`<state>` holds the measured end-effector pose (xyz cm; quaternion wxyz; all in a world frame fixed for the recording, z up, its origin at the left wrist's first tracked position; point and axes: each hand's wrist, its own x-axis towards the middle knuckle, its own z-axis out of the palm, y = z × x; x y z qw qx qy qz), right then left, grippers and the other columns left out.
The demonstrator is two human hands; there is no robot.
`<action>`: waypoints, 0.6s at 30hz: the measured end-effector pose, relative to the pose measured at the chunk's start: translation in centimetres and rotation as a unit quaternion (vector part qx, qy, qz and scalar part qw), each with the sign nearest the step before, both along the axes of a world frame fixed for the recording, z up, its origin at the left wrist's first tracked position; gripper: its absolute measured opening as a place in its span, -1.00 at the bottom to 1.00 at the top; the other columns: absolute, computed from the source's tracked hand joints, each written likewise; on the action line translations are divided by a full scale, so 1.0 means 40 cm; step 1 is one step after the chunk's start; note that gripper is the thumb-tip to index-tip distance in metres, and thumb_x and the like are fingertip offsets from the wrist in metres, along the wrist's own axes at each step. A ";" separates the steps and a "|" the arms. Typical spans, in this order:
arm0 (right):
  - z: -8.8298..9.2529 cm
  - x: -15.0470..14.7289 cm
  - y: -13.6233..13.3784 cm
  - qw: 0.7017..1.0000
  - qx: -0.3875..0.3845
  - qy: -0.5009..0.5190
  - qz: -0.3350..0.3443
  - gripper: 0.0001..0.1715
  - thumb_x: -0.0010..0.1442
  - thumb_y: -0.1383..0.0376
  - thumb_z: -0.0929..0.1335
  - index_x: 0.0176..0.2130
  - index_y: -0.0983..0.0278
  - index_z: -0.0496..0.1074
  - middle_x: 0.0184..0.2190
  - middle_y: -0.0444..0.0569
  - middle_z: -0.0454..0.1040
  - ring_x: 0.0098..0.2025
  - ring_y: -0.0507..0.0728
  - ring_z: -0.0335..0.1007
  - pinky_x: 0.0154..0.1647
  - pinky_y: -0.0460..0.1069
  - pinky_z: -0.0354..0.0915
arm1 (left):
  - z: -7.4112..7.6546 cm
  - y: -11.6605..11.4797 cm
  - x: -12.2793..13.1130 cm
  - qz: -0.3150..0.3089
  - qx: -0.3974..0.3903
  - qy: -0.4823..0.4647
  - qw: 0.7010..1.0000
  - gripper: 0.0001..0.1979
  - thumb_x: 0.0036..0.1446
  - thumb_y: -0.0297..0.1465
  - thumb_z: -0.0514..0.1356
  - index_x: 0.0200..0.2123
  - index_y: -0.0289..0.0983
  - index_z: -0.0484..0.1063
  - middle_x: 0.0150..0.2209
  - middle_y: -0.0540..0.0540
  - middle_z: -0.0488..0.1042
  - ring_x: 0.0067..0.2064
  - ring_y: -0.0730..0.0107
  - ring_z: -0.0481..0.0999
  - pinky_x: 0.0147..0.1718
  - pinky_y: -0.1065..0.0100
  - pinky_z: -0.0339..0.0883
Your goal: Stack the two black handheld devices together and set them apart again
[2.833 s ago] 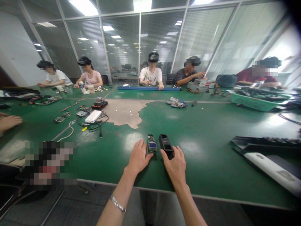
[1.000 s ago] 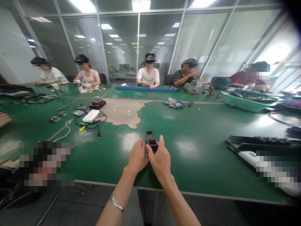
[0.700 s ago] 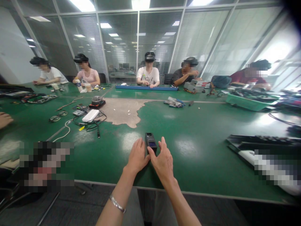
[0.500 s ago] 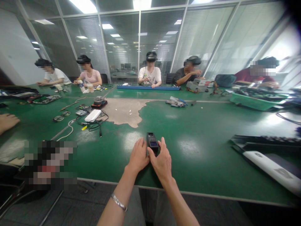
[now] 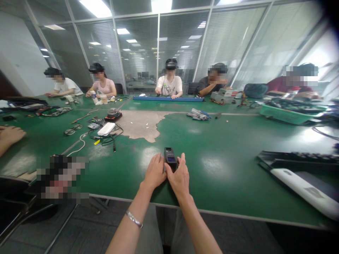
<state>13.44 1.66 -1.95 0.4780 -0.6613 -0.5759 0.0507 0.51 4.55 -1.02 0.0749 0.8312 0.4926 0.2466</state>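
Note:
A small black box-shaped device [image 5: 170,157] with a dark bluish screen and a row of small buttons stands on the green table in front of me. Against its left side rests my left hand [image 5: 155,170], fingers together and curved along it. My right hand [image 5: 179,176] holds it from the right, thumb across the near left corner and fingers at the right side. The device's lower part is hidden behind my hands. A silvery bracelet [image 5: 134,219] circles my left wrist.
Left of centre lie a white box [image 5: 106,129] with black cables, eyeglasses [image 5: 72,129] and a black-and-red part [image 5: 113,114]. Gloves [image 5: 198,114] are ahead. At right are a black-and-white casing [image 5: 302,190] and a green basket [image 5: 286,114]. Several people sit across; another person's hand [image 5: 12,135] is at left.
The device and my hands have shifted very slightly left, while the view has moved a little. My hold looks the same. Across the table, the middle person's raised hand has lowered.

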 end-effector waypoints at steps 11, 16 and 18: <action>0.008 -0.004 -0.006 0.999 0.036 -0.002 0.014 0.11 0.23 -0.02 0.38 0.44 0.49 -0.11 0.15 0.33 0.43 0.15 0.40 0.37 0.16 0.25 0.31 | 0.007 -0.005 0.000 -0.010 0.012 -0.011 1.000 -0.60 0.23 -0.38 0.12 0.13 -0.36 0.34 0.29 -0.40 0.28 0.36 -0.02 0.22 0.36 -0.05 0.08; 0.006 -0.006 -0.001 0.999 0.036 -0.017 0.027 0.09 0.24 -0.03 0.36 0.44 0.48 -0.12 0.14 0.33 0.44 0.13 0.39 0.39 0.13 0.24 0.33 | 0.008 -0.007 -0.003 -0.016 0.006 -0.018 1.000 -0.55 0.22 -0.39 0.13 0.18 -0.31 0.33 0.30 -0.36 0.29 0.37 -0.01 0.22 0.35 -0.08 0.08; 0.007 -0.008 0.001 0.999 0.035 -0.024 0.029 0.07 0.25 -0.03 0.35 0.44 0.46 -0.12 0.12 0.33 0.46 0.11 0.38 0.41 0.11 0.24 0.34 | 0.007 -0.007 -0.004 -0.018 0.009 -0.019 1.000 -0.56 0.22 -0.40 0.12 0.17 -0.30 0.34 0.29 -0.33 0.31 0.37 0.02 0.22 0.36 -0.07 0.08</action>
